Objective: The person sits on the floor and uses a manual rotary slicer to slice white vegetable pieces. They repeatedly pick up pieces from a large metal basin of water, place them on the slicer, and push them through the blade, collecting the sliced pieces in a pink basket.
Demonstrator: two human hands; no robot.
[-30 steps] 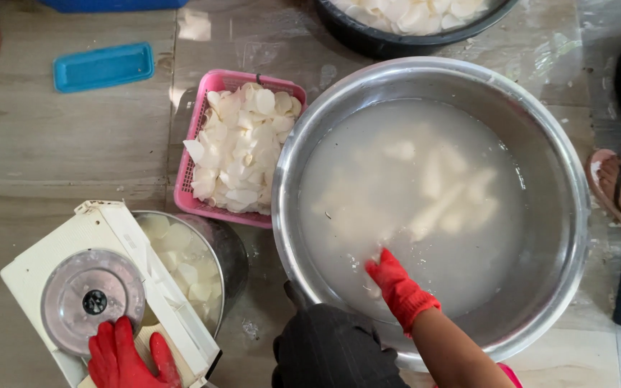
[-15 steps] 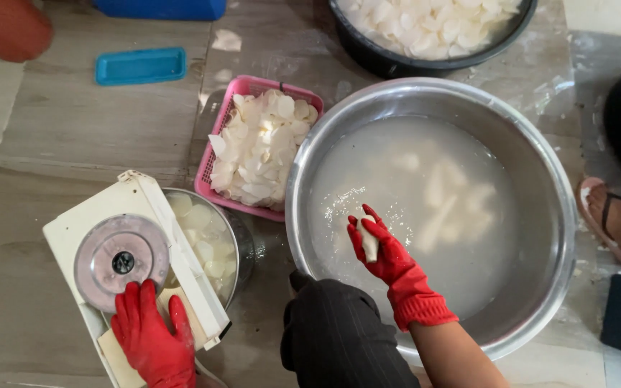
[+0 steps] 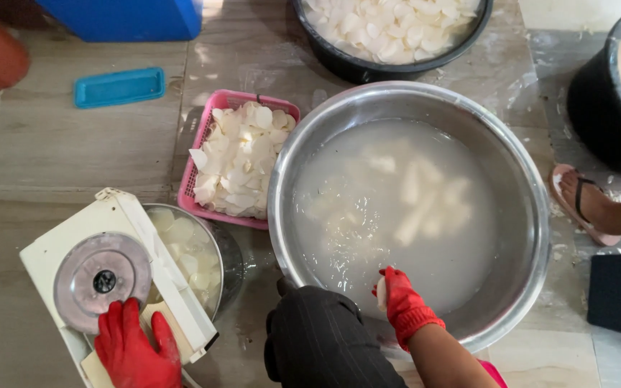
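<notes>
The left hand (image 3: 134, 345), in a red glove, lies flat with fingers spread on the near end of a white slicer (image 3: 109, 280), pressing down so that the unit stays put on the floor; it grips nothing. The slicer has a round metal blade disc (image 3: 100, 271) and sits across the rim of a small steel bowl (image 3: 206, 251), a position that lets cut white slices drop straight into that bowl. The right hand (image 3: 400, 302), also red-gloved, is closed around a small white root piece (image 3: 381, 294) at the near inner edge of a large steel basin (image 3: 411, 208), just above the waterline. The basin holds cloudy water with more long white pieces submerged towards its middle, which keeps them wet until they are picked up. A pink basket (image 3: 235, 162) heaped with thin white slices stands touching the basin's left side and just behind the small bowl, within short reach of the slicer. The person's dark-clad knee (image 3: 325, 345) sits between the two hands. Farther off, a black tub (image 3: 389, 36) of slices stands beyond the basin, a blue lid (image 3: 118, 86) lies on the floor at the left, and another person's sandalled foot (image 3: 587, 205) rests to the right of the basin.
</notes>
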